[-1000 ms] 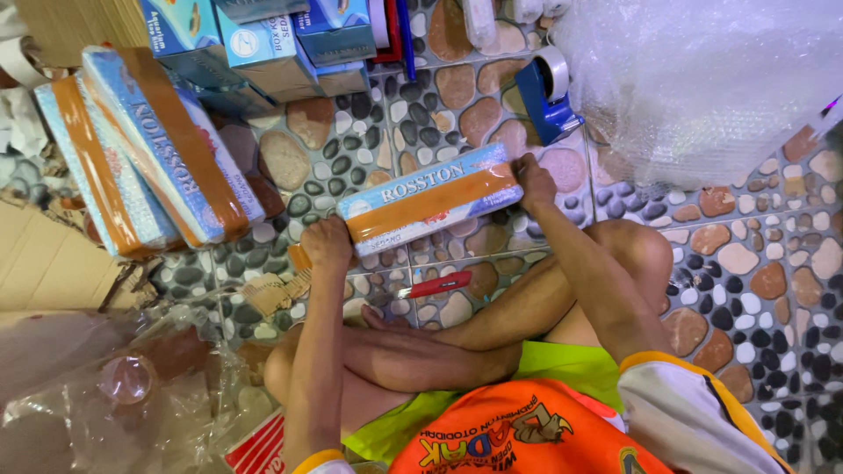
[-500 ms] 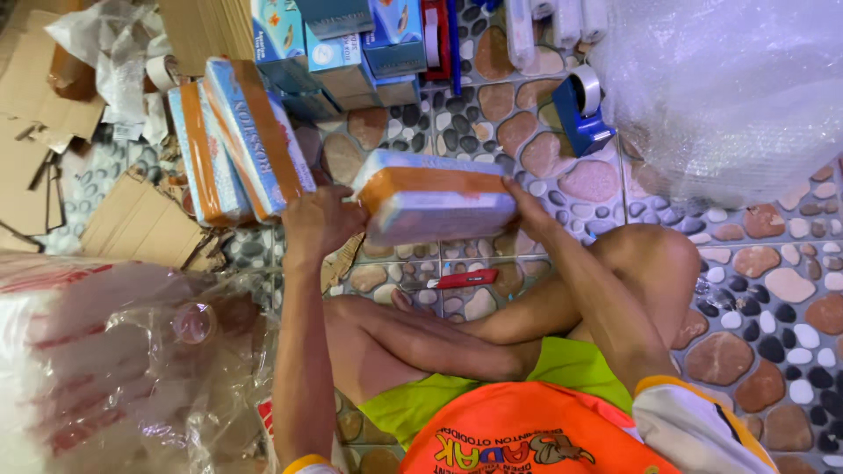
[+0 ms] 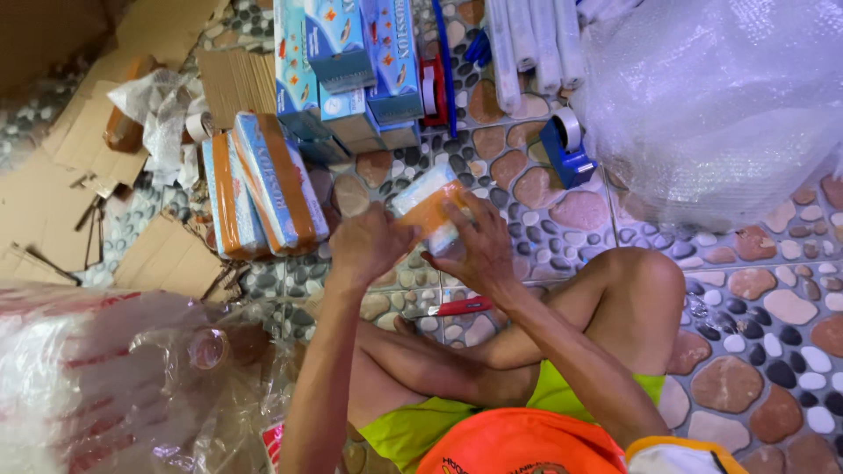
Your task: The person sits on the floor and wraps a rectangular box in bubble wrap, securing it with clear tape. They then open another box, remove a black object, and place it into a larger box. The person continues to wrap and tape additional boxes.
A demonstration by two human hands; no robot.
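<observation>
The blue-and-orange wrapped box (image 3: 428, 208) shows only its upper end; the left hand (image 3: 369, 244) and right hand (image 3: 481, 250) cover the rest, and motion blurs it. The red-handled cutter (image 3: 463, 306) on the pebble floor (image 3: 773, 351) has its tip hidden behind the crossed legs. The clear bubble-wrap roll (image 3: 720, 96) runs off the top and right edges. The clear plastic sack with red stripes (image 3: 97, 386) is cut off at the bottom left corner, its contents unclear.
</observation>
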